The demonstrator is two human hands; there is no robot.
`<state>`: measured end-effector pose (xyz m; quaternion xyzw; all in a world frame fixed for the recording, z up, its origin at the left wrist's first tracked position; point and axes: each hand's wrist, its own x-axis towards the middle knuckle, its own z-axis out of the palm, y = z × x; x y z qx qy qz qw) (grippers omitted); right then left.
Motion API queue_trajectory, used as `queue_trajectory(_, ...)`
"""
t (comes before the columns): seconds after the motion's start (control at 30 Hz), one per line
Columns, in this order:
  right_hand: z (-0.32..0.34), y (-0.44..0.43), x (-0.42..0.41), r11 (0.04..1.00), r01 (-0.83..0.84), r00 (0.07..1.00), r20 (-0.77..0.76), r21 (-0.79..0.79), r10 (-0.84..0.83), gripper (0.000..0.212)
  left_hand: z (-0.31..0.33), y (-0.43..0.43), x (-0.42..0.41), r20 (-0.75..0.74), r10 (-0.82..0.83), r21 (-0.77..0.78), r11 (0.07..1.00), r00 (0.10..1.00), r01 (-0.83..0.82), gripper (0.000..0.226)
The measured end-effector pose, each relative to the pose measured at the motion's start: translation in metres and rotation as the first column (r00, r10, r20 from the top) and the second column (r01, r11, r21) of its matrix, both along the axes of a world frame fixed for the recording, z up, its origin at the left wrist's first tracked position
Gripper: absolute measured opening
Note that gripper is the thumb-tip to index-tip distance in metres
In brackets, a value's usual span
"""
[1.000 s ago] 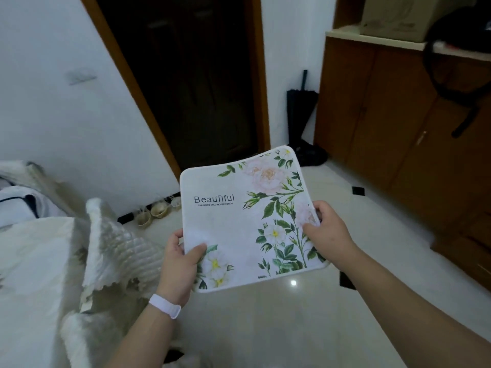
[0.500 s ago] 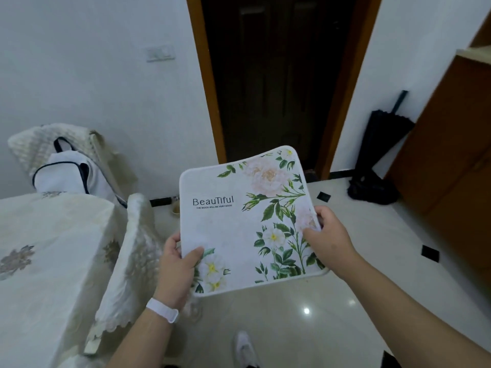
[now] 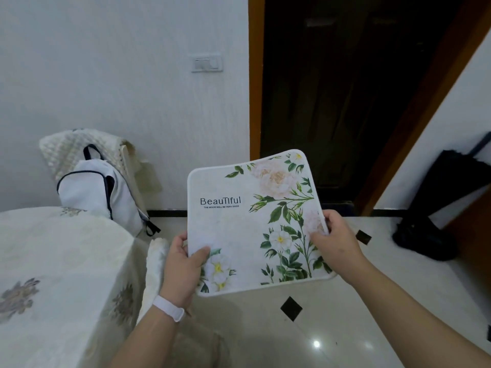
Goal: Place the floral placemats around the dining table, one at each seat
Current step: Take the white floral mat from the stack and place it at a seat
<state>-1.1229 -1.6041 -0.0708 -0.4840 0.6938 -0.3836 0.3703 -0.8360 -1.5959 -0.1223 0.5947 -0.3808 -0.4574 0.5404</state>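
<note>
I hold a white floral placemat (image 3: 247, 227) printed with "Beautiful", pink and white flowers and green leaves, flat in the air in front of me above the floor. My left hand (image 3: 183, 266), with a white wristband, grips its lower left edge. My right hand (image 3: 334, 240) grips its right edge. The dining table (image 3: 53, 274), covered with a cream embroidered cloth, lies to the left, its corner just left of my left hand.
A chair with a quilted cover carries a white backpack (image 3: 98, 192) behind the table by the wall. Ahead is a dark wooden door (image 3: 358, 96). A black umbrella (image 3: 435, 208) leans at the right. The tiled floor (image 3: 305, 328) is glossy.
The view has swung left: the table and backpack chair have come further into sight and the cabinet has left the frame. Both hands keep the same grip on the placemat.
</note>
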Motion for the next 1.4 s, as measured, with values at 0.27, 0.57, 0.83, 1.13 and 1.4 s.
queue_trajectory(0.27,-0.021,-0.125,0.022,0.983,-0.183,0.983,0.01,0.013,0.183,0.024,-0.011,-0.076,0.022,0.064,0.171,0.071,0.982,0.983,-0.176,0.037)
queue_trajectory(0.57,-0.029,-0.308,0.007,0.928,-0.372,0.928,0.038,0.03,0.371,0.024,-0.01,-0.205,-0.014,0.131,0.355,0.071,0.928,0.926,-0.366,0.032)
queue_trajectory(0.83,-0.022,-0.417,0.028,0.844,-0.536,0.839,0.114,0.005,0.532,0.03,0.003,-0.267,-0.011,0.2,0.481,0.045,0.866,0.854,-0.498,0.034)
queue_trajectory(1.13,-0.027,-0.463,0.12,0.708,-0.706,0.706,0.097,0.023,0.701,0.025,0.002,-0.261,0.039,0.203,0.656,0.062,0.732,0.727,-0.679,0.039)
queue_trajectory(1.4,-0.031,-0.487,0.243,0.565,-0.824,0.566,0.053,0.028,0.823,0.024,-0.014,-0.258,0.124,0.221,0.763,0.065,0.61,0.608,-0.79,0.037)
